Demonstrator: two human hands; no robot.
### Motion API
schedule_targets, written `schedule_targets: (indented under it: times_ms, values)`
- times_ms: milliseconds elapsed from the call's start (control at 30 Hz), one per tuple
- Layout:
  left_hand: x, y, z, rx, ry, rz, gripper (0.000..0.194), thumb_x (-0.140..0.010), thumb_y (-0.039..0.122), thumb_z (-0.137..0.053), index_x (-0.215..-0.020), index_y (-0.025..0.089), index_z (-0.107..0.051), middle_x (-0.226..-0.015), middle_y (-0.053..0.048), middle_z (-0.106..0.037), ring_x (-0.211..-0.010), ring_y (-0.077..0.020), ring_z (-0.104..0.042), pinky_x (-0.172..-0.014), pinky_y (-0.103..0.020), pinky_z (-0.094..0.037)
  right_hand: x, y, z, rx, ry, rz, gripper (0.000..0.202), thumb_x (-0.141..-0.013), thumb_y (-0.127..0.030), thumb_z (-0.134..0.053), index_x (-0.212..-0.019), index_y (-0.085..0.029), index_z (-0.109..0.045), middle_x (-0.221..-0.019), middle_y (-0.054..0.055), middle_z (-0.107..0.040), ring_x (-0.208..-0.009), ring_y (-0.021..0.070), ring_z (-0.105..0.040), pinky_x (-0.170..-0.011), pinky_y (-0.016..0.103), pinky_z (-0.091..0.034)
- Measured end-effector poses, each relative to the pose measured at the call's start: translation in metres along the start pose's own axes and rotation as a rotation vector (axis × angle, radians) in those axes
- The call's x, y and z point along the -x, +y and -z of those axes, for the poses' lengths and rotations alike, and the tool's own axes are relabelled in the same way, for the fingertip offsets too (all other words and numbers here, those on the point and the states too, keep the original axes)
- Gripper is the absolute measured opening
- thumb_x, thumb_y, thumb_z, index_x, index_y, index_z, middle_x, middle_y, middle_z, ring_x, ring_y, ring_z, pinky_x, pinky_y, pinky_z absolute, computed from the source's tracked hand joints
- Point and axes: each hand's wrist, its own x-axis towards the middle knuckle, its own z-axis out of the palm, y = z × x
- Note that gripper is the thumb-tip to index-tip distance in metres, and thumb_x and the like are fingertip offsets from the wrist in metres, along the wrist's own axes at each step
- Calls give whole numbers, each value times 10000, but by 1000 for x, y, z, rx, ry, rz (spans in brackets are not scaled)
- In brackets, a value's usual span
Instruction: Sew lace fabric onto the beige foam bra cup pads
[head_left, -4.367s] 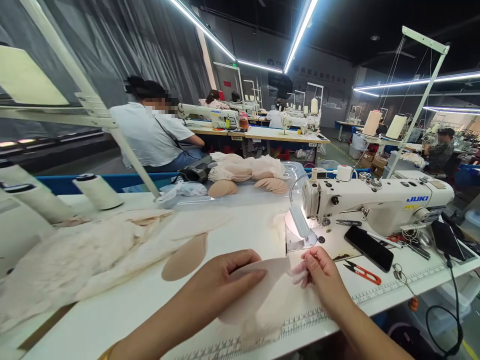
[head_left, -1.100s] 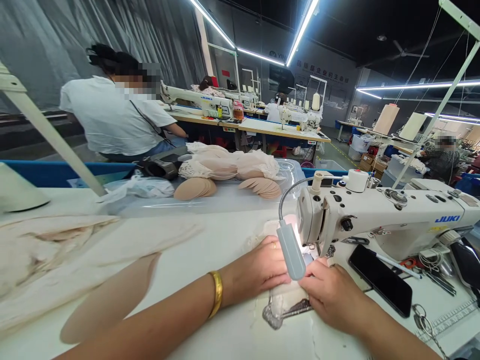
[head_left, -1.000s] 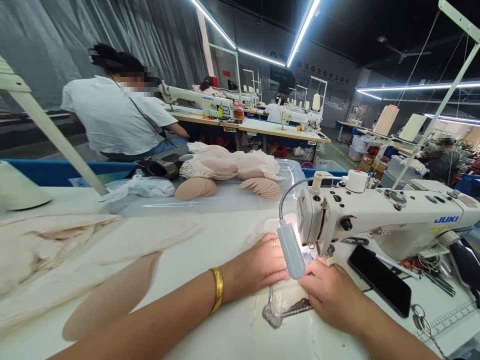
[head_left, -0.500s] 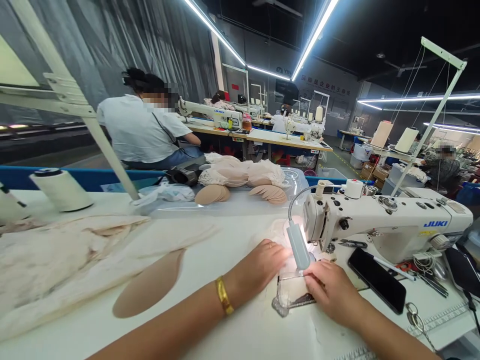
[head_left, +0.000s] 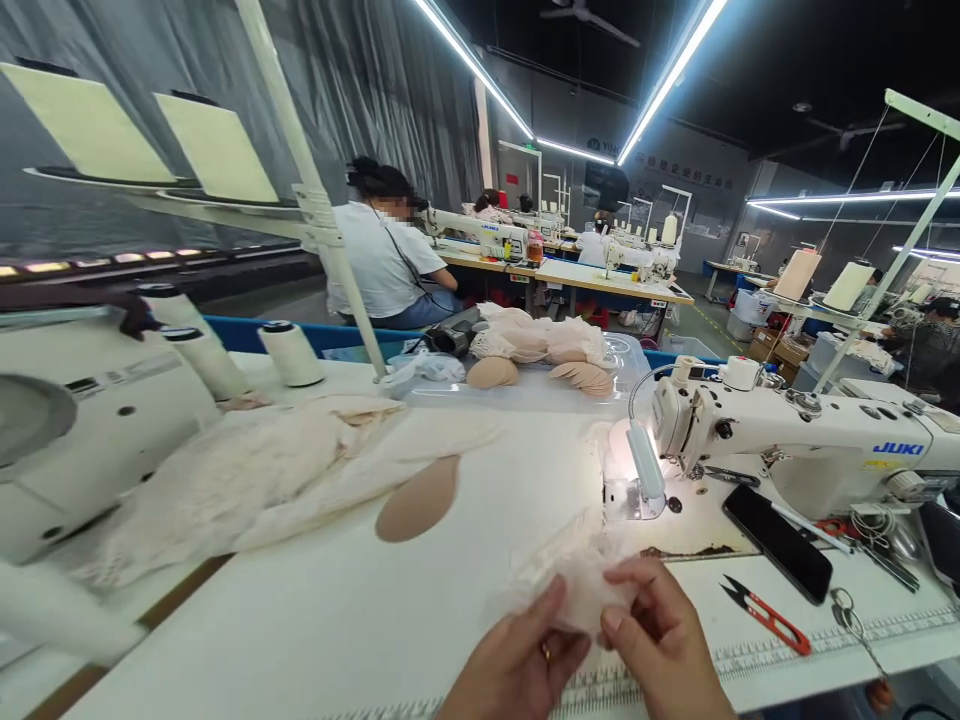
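Near the table's front edge, my left hand and my right hand pinch a thin, sheer off-white piece of fabric between thumbs and fingers. Part of that fabric trails away toward the machine, and its folds are blurred. Just beyond it stands the sewing machine, its lit lamp over the needle area. Red-handled thread snips lie to the right of my right hand. A flat beige oval pad rests on the table to the left, beside a heap of cream lace fabric.
A black phone and a ruler strip are at the right. Behind, a clear plastic lid bears stacked beige pads and lace cups. Thread cones stand at left. A person sits beyond the table.
Both hands have come back from under the machine lamp toward me, bringing the sheer fabric along. The thread snips are now uncovered. My view has swung left.
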Motion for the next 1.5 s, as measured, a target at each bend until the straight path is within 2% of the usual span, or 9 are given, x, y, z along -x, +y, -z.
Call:
schedule_targets:
  times_ms: [133, 233, 300, 433, 533, 800, 1133, 1367, 1500]
  values:
    - [2, 15, -22, 26, 44, -150, 430, -779, 448, -928, -1142, 252, -806, -1227, -82, -798, -1214, -355, -716, -1014, -446, -618, 25, 11, 4, 132, 2, 11, 429, -961, -615, -718, -1237, -291, -774, -973, 59, -758, -835, 239, -686, -816, 360, -588]
    - [9, 13, -29, -12, -45, -75, 487, -769, 457, -947, -1164, 203, -819, -1185, -133, -815, -1176, -377, -736, -1012, -464, -608, 20, -1, 11, 62, 42, -61, 583, -950, -684, -702, -1391, -303, -726, -1370, 104, -729, -1279, 324, -656, -1158, 475, -489]
    - [13, 9, -30, -17, -47, -58, 509, -752, 454, -962, -1163, 186, -827, -1145, -153, -827, -1146, -391, -751, -990, -474, -615, 13, -10, 16, -59, 53, -160, 659, -932, -718, -706, -1460, -325, -674, -1505, 87, -655, -1419, 334, -577, -1240, 513, -410]
    - [12, 8, -32, 13, 18, -78, 487, -734, 455, -974, -1120, 189, -846, -1124, -148, -837, -1119, -393, -760, -913, -449, -640, 8, -13, 11, -264, 71, -169, 798, -844, -707, -815, -1512, -336, -581, -1259, 83, -759, -1164, 312, -725, -1055, 492, -571]
    - [6, 12, -33, 95, 105, -129, 460, -703, 503, -988, -1027, 200, -868, -1131, -116, -839, -1115, -365, -752, -861, -384, -650, 11, -7, 2, -287, 105, -128, 878, -766, -654, -911, -1485, -289, -563, -1095, 75, -787, -1044, 304, -755, -992, 471, -595]
    - [2, 13, -36, 176, 170, -118, 508, -618, 482, -1047, -970, 157, -877, -1048, -107, -845, -1022, -309, -765, -702, -265, -633, 8, -4, -3, -443, 205, -119, 840, -743, -479, -985, -1433, -284, -548, -1152, 79, -816, -976, 262, -781, -876, 364, -609]
    - [-5, 9, -37, 168, 188, -112, 600, -601, 548, -1040, -1020, 151, -875, -1172, -122, -825, -1138, -355, -740, -739, -294, -639, 4, -1, 0, -437, 243, -128, 873, -699, -476, -1007, -1430, -239, -594, -966, 50, -799, -924, 279, -770, -863, 412, -628]
    - [-8, 8, -46, 157, 99, -138, 540, -694, 471, -1017, -1138, 212, -849, -1221, -84, -817, -1215, -333, -714, -956, -331, -620, 2, -1, 1, -475, 253, -118, 896, -689, -452, -1017, -1431, -251, -557, -1056, 70, -814, -942, 265, -776, -875, 386, -626]
    - [-10, 6, -51, 175, 41, -55, 499, -709, 450, -1013, -1106, 191, -858, -1147, -108, -833, -1163, -347, -744, -978, -374, -627, 0, 1, -4, -491, 254, -115, 901, -702, -433, -1014, -1437, -264, -520, -1082, 67, -808, -947, 254, -772, -862, 372, -620]
